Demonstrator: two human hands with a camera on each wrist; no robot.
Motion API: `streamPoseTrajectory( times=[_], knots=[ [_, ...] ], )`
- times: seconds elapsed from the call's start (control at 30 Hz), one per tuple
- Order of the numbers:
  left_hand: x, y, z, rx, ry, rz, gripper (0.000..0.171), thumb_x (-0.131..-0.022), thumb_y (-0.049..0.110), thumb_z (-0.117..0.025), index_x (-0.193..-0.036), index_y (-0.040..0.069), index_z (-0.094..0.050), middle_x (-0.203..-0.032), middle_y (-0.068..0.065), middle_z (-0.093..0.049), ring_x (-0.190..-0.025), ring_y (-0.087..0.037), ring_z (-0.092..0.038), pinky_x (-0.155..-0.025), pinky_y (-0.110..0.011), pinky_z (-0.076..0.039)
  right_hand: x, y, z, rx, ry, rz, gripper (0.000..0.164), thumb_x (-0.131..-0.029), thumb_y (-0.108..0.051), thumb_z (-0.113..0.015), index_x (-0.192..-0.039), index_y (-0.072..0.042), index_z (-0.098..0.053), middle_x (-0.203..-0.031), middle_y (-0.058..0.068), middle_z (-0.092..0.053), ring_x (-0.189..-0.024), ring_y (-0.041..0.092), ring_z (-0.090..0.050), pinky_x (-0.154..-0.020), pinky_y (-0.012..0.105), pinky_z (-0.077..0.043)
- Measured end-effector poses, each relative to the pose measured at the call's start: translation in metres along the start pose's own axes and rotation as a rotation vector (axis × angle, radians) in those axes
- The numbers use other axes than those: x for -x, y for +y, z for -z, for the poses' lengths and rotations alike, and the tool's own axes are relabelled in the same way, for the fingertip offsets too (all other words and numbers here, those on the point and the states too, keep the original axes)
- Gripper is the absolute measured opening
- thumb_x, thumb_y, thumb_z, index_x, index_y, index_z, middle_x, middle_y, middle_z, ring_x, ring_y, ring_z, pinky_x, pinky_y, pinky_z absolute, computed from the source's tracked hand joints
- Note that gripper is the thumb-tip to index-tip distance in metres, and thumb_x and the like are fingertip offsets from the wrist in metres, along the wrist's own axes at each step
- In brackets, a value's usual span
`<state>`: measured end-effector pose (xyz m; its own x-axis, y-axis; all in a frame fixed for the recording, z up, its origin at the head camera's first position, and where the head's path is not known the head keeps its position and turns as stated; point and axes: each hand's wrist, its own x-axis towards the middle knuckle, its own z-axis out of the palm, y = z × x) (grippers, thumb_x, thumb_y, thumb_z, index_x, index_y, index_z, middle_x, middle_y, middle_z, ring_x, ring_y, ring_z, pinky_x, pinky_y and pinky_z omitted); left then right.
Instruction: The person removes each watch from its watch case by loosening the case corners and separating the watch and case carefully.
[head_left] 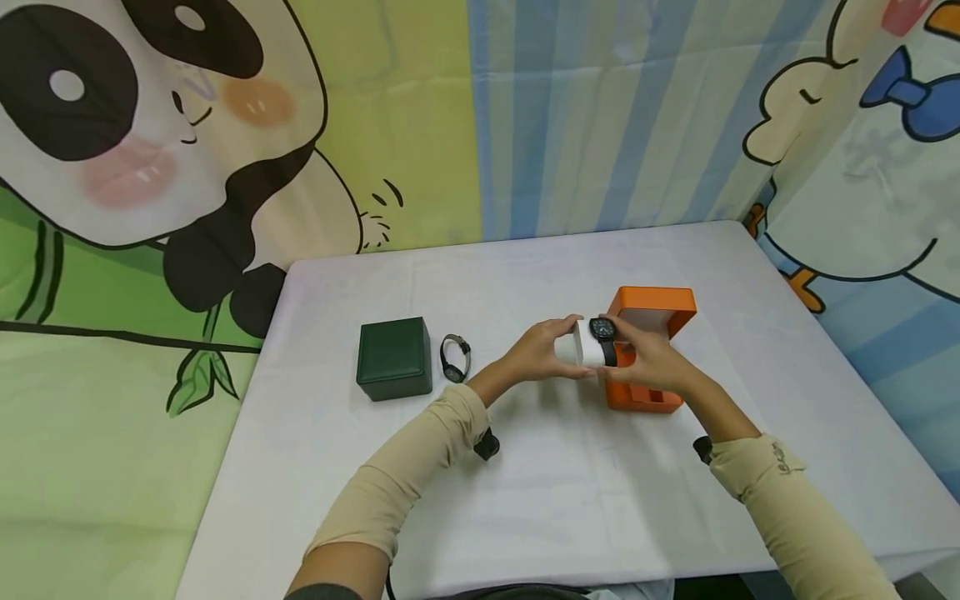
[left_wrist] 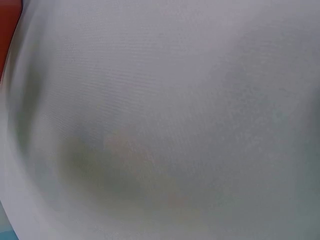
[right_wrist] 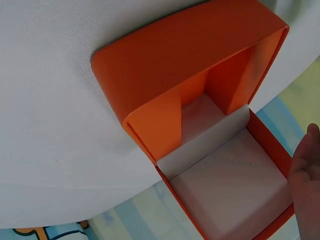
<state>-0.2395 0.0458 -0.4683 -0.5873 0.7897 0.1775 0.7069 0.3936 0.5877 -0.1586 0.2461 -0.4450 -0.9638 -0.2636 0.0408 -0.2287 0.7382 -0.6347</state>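
Observation:
In the head view, my left hand (head_left: 542, 352) grips a white watch cushion (head_left: 588, 343) by its left end, thumb and fingers on opposite sides. A wristwatch (head_left: 602, 329) with a dark square face and black strap sits round the cushion's right end. My right hand (head_left: 656, 362) pinches that watch and cushion from the right. Just behind it stands an orange watch box (head_left: 652, 297) with its lid raised. The right wrist view looks into this orange box (right_wrist: 190, 75), showing a pale lining; part of a hand (right_wrist: 306, 175) appears at the edge.
A closed green box (head_left: 393, 358) stands on the left of the white table (head_left: 570, 508). Next to it lies a metal-band watch (head_left: 455, 358). A black watch (head_left: 487, 445) is partly hidden by the left forearm. The left wrist view shows mostly blurred tablecloth (left_wrist: 165, 75).

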Motion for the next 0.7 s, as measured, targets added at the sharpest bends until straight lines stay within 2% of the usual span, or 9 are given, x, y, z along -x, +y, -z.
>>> streamPoseTrajectory(
  times=[0.13,0.23,0.33,0.43,0.53,0.6,0.7],
  knots=[
    [0.0019,0.0001,0.0015,0.037,-0.001,-0.004,0.073,-0.070,0.041,-0.076,-0.131,0.015,-0.045,-0.126,-0.003,-0.057,-0.116,-0.015,-0.052,-0.095,-0.029,-0.044,0.0002,0.0015,0.0012,-0.050,-0.022,0.002,0.082,-0.077,-0.027,-0.071,-0.144,-0.008,-0.026,-0.128,0.022,-0.050,-0.111,0.037,-0.052,-0.089,0.053,-0.044],
    [0.0037,0.0008,0.0028,0.084,-0.012,-0.004,0.077,-0.071,0.038,-0.076,-0.134,0.013,-0.043,-0.129,-0.004,-0.055,-0.121,-0.016,-0.049,-0.100,-0.030,-0.040,-0.0013,0.0023,0.0021,-0.150,-0.038,0.039,0.094,-0.076,-0.024,-0.073,-0.148,-0.017,-0.013,-0.143,0.017,-0.034,-0.121,0.037,-0.043,-0.093,0.053,-0.041],
    [0.0044,0.0020,0.0039,0.129,-0.031,-0.012,0.083,-0.071,0.037,-0.076,-0.139,0.011,-0.037,-0.132,-0.006,-0.053,-0.126,-0.016,-0.045,-0.104,-0.031,-0.036,-0.0021,0.0012,0.0035,-0.261,-0.049,0.089,0.105,-0.074,-0.017,-0.076,-0.148,-0.026,-0.002,-0.150,0.012,-0.023,-0.129,0.033,-0.035,-0.096,0.053,-0.037],
    [0.0040,0.0037,0.0050,0.146,-0.036,-0.026,0.084,-0.071,0.037,-0.076,-0.140,0.012,-0.036,-0.133,-0.006,-0.052,-0.126,-0.015,-0.044,-0.104,-0.030,-0.036,-0.0017,-0.0005,0.0053,-0.316,-0.048,0.090,0.106,-0.073,-0.016,-0.077,-0.147,-0.030,-0.004,-0.147,0.011,-0.028,-0.127,0.033,-0.037,-0.097,0.054,-0.037],
    [0.0032,0.0039,0.0051,0.157,-0.033,-0.035,0.081,-0.071,0.038,-0.076,-0.139,0.015,-0.038,-0.133,-0.005,-0.052,-0.125,-0.013,-0.045,-0.104,-0.029,-0.036,-0.0013,-0.0009,0.0063,-0.312,-0.031,0.095,0.102,-0.072,-0.015,-0.077,-0.148,-0.025,-0.010,-0.140,0.015,-0.034,-0.123,0.035,-0.040,-0.096,0.052,-0.038],
    [0.0030,0.0042,0.0051,0.167,-0.036,-0.037,0.080,-0.071,0.038,-0.076,-0.138,0.016,-0.039,-0.133,-0.005,-0.052,-0.125,-0.013,-0.046,-0.103,-0.030,-0.036,-0.0016,-0.0005,0.0061,-0.302,-0.022,0.102,0.100,-0.072,-0.014,-0.078,-0.147,-0.020,-0.014,-0.138,0.016,-0.036,-0.121,0.034,-0.042,-0.096,0.043,-0.042],
    [0.0030,0.0042,0.0048,0.163,-0.039,-0.031,0.080,-0.071,0.038,-0.076,-0.138,0.016,-0.039,-0.134,-0.005,-0.051,-0.125,-0.014,-0.046,-0.104,-0.031,-0.036,-0.0015,0.0000,0.0050,-0.294,-0.011,0.109,0.096,-0.071,-0.013,-0.078,-0.146,-0.015,-0.018,-0.136,0.017,-0.038,-0.118,0.033,-0.044,-0.091,0.023,-0.045]
  ],
)
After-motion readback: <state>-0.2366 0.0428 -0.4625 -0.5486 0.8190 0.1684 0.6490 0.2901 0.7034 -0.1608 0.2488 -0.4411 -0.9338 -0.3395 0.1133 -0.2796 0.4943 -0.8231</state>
